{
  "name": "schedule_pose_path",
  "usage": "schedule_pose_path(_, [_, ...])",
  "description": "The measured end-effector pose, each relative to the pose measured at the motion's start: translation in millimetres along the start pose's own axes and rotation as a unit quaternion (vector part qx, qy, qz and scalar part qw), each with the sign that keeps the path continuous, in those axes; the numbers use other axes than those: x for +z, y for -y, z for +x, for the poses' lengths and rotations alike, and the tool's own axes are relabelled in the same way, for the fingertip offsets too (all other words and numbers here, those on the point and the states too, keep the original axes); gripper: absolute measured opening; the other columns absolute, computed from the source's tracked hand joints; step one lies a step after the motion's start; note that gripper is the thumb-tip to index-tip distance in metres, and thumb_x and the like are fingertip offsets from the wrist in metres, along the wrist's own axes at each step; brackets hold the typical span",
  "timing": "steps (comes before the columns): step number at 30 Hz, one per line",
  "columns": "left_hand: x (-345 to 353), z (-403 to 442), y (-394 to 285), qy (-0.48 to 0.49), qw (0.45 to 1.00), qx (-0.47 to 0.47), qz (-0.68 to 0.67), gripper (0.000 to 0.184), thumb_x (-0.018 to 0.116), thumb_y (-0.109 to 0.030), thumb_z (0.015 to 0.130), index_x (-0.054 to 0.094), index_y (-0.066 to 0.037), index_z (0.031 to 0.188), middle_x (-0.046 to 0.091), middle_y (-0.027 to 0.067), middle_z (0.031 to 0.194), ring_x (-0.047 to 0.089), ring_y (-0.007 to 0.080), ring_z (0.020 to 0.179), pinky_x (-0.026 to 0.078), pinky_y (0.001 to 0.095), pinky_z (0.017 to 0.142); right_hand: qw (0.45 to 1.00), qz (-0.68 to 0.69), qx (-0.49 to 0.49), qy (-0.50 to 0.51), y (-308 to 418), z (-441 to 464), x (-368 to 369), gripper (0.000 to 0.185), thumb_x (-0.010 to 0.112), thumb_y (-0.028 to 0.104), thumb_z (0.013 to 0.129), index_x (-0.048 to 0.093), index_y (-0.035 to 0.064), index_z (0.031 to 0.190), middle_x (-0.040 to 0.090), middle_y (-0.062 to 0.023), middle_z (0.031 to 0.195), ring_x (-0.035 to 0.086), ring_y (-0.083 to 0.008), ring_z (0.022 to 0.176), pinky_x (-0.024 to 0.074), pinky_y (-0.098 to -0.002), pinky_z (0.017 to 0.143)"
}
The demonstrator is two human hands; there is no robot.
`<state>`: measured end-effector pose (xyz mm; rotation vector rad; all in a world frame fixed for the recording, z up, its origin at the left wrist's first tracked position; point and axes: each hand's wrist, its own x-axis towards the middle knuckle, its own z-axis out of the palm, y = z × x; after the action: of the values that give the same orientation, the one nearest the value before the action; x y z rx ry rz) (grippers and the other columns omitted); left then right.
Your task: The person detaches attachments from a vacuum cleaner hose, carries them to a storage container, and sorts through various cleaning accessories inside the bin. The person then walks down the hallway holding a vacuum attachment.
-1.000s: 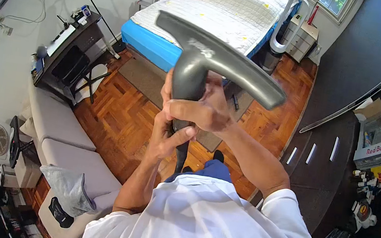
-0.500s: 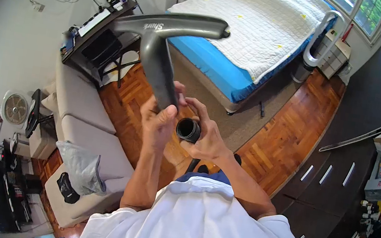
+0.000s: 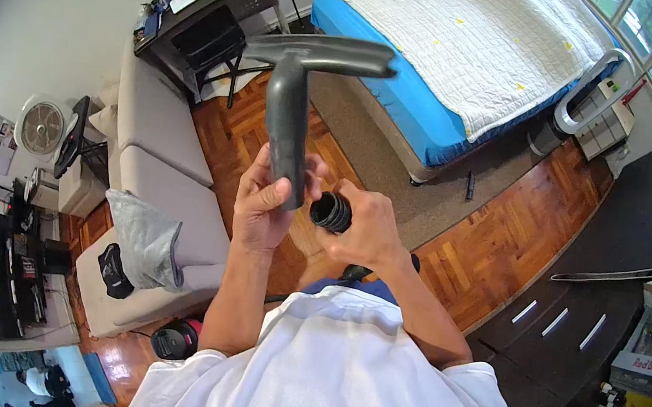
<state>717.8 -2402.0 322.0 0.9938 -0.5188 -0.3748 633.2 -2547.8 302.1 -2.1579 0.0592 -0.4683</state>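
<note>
A dark grey T-shaped vacuum nozzle (image 3: pixel 288 109) stands upright in front of my chest, its wide head on top. My left hand (image 3: pixel 265 203) is wrapped round the lower end of its neck, thumb in front. Close to its right, my right hand (image 3: pixel 368 228) grips a black ribbed hose end (image 3: pixel 332 212), whose round opening faces up toward the camera. Nozzle and hose end are apart, with a small gap between them. The rest of the hose is mostly hidden below my hands.
Ahead is a bed (image 3: pixel 430 126) with a white quilt. A sofa (image 3: pixel 165 179) and a desk (image 3: pixel 220 7) stand left, dark drawers (image 3: pixel 548 355) right. A small dark object (image 3: pixel 470 186) lies on the rug. A black and pink device (image 3: pixel 175 339) sits near the sofa.
The nozzle and hose end, held together one second ago, are now apart. Since half a second ago the nozzle has turned more upright, and the view has shifted, showing more floor at the lower left.
</note>
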Motion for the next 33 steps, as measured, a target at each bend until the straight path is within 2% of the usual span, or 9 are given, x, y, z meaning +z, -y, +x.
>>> schedule_pose_path(2, [-12.7, 1.3, -3.1, 0.025, 0.987, -0.073, -0.140, 0.067, 0.074, -0.029, 0.076, 0.051, 0.009, 0.127, 0.061, 0.0184, 0.100, 0.061, 0.0240, 0.087, 0.050, 0.0412, 0.091, 1.000, -0.012, 0.003, 0.018, -4.4, 1.0, -1.2, 0.030, 0.075, 0.025, 0.065, 0.060, 0.0038, 0.079, 0.062, -0.0218, 0.064, 0.065, -0.0412, 0.065, 0.0524, -0.0487, 0.063])
schedule_pose_path(7, [-18.3, 9.2, -4.3, 0.012, 0.995, -0.043, -0.094, 0.070, 0.079, -0.009, 0.063, 0.055, 0.002, 0.127, 0.064, 0.0227, 0.107, 0.064, 0.0227, 0.083, 0.051, 0.0336, 0.085, 0.998, -0.047, 0.003, 0.038, -13.4, -3.7, -1.3, 0.023, 0.074, 0.019, 0.066, 0.060, 0.0034, 0.077, 0.061, -0.0182, 0.062, 0.065, -0.0393, 0.063, 0.0512, -0.0448, 0.060])
schedule_pose_path(10, [-6.3, 13.0, -15.3, 0.061, 0.994, 0.052, 0.069, 0.076, 0.078, -0.022, 0.072, 0.045, 0.003, 0.136, 0.062, 0.0237, 0.105, 0.065, 0.0256, 0.081, 0.054, 0.0354, 0.084, 0.998, -0.057, -0.005, 0.034, -16.0, -6.4, -1.9, 0.023, 0.074, 0.018, 0.065, 0.061, 0.0031, 0.077, 0.062, -0.0189, 0.063, 0.065, -0.0395, 0.064, 0.0518, -0.0453, 0.061])
schedule_pose_path(13, [-11.1, 19.7, -22.4, 0.027, 0.996, -0.026, -0.075, 0.071, 0.075, -0.022, 0.076, 0.045, 0.000, 0.135, 0.063, 0.0235, 0.103, 0.067, 0.0273, 0.084, 0.055, 0.0356, 0.082, 0.997, -0.069, 0.012, 0.032, -18.4, -7.8, -0.5, 0.024, 0.074, 0.018, 0.064, 0.063, 0.0024, 0.078, 0.063, -0.0197, 0.064, 0.065, -0.0400, 0.065, 0.0524, -0.0460, 0.062])
schedule_pose_path(15, [-8.6, 23.6, -23.6, 0.000, 0.996, -0.045, -0.082, 0.059, 0.073, -0.022, 0.079, 0.049, 0.002, 0.128, 0.063, 0.0217, 0.099, 0.066, 0.0276, 0.083, 0.055, 0.0362, 0.078, 0.994, -0.096, 0.017, 0.045, -15.3, -8.7, -1.5, 0.025, 0.074, 0.018, 0.064, 0.064, 0.0024, 0.081, 0.064, -0.0203, 0.065, 0.065, -0.0411, 0.066, 0.0530, -0.0461, 0.063])
schedule_pose_path(17, [3.5, 27.7, -21.8, 0.031, 0.999, 0.018, 0.002, 0.049, 0.072, -0.021, 0.080, 0.053, 0.003, 0.118, 0.063, 0.0188, 0.094, 0.064, 0.0255, 0.075, 0.055, 0.0367, 0.072, 0.992, -0.114, 0.023, 0.057, -11.1, -7.4, -4.1, 0.025, 0.074, 0.018, 0.064, 0.064, 0.0024, 0.081, 0.064, -0.0204, 0.066, 0.065, -0.0413, 0.067, 0.0531, -0.0463, 0.064])
schedule_pose_path(25, [8.3, 20.1, -17.9, -0.063, 0.998, 0.025, -0.005, 0.034, 0.070, -0.016, 0.081, 0.054, 0.002, 0.105, 0.057, 0.0093, 0.075, 0.064, 0.0238, 0.066, 0.057, 0.0418, 0.065, 0.994, -0.106, 0.018, 0.026, -11.8, -6.8, -7.1, 0.028, 0.075, 0.018, 0.062, 0.065, 0.0012, 0.082, 0.064, -0.0206, 0.066, 0.066, -0.0410, 0.067, 0.0530, -0.0467, 0.064])
schedule_pose_path(28, [17.1, 21.6, -24.3, -0.093, 0.995, -0.003, -0.024, 0.031, 0.070, -0.019, 0.083, 0.054, -0.001, 0.102, 0.055, 0.0100, 0.070, 0.061, 0.0232, 0.056, 0.055, 0.0387, 0.054, 0.994, -0.100, 0.006, 0.049, -7.8, -7.1, -7.8, 0.030, 0.077, 0.020, 0.062, 0.065, 0.0013, 0.083, 0.064, -0.0209, 0.065, 0.066, -0.0407, 0.067, 0.0529, -0.0466, 0.064])
schedule_pose_path(33, [23.4, 20.7, -16.6, -0.112, 0.989, -0.068, -0.067, 0.027, 0.069, -0.018, 0.084, 0.054, -0.003, 0.100, 0.054, 0.0096, 0.069, 0.061, 0.0234, 0.057, 0.054, 0.0391, 0.053, 0.985, -0.150, 0.001, 0.080, -3.0, -7.1, -7.1, 0.036, 0.079, 0.025, 0.063, 0.066, 0.0020, 0.088, 0.063, -0.0206, 0.064, 0.065, -0.0407, 0.065, 0.0526, -0.0473, 0.063])
